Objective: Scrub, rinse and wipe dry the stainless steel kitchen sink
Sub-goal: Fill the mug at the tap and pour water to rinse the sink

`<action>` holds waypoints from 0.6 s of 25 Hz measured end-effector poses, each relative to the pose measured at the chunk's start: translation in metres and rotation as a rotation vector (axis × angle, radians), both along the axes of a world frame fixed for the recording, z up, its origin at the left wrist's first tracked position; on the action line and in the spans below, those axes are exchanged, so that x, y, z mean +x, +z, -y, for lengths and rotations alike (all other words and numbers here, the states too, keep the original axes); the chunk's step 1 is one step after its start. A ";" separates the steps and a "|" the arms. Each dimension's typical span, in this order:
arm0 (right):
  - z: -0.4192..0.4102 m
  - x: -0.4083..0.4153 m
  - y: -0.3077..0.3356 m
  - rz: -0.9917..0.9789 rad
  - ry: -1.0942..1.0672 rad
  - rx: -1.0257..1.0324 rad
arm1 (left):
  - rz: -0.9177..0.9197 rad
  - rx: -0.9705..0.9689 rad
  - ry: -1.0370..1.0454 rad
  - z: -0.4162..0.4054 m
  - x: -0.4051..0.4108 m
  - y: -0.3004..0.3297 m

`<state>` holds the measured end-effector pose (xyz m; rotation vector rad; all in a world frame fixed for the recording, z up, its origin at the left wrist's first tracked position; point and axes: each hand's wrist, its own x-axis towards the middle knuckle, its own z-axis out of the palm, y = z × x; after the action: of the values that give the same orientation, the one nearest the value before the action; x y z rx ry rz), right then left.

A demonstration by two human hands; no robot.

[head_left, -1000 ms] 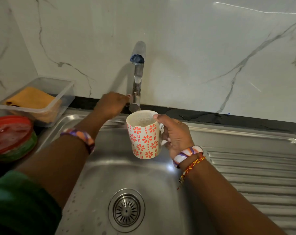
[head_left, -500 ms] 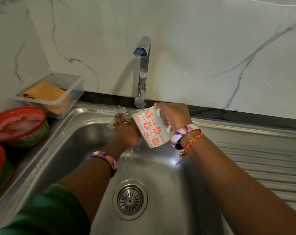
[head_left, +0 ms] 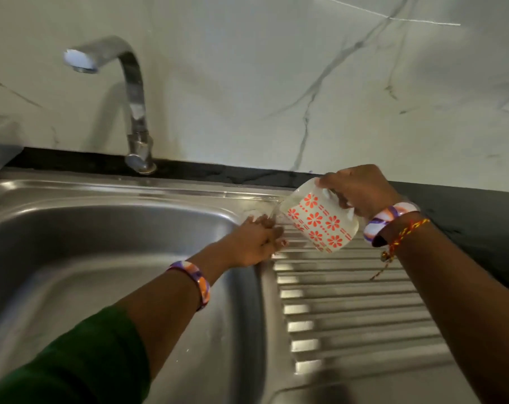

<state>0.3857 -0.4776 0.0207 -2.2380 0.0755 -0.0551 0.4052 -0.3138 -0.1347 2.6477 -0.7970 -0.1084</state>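
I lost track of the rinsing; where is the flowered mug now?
Head view, right of centre: the mug is tilted in the right hand above the ribbed drainboard, beside the left hand.

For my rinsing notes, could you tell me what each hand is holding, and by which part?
The right hand grips the flowered mug by its handle side, tipped over. The left hand holds nothing; it rests on the sink.

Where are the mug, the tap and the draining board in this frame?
mug (head_left: 320,221): head view, on its flower-patterned side.
tap (head_left: 136,106): head view, on the upright part of the spout.
draining board (head_left: 349,310): head view, on the bare ridges right of the basin.
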 end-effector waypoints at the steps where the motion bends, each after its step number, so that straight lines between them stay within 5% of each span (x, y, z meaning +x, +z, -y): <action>1: 0.019 0.002 0.004 0.006 0.016 -0.006 | 0.012 -0.046 0.037 0.002 0.001 0.003; 5: 0.097 0.025 0.009 0.054 0.015 -0.093 | 0.055 0.194 0.314 0.022 0.015 0.007; 15: 0.258 0.047 -0.002 0.085 0.331 -0.576 | 0.095 0.247 0.161 0.235 0.021 0.003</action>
<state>0.4330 -0.7351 0.0191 -2.7865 -0.4046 0.0109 0.4258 -0.5491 -0.1321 2.9591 -0.6320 -0.0404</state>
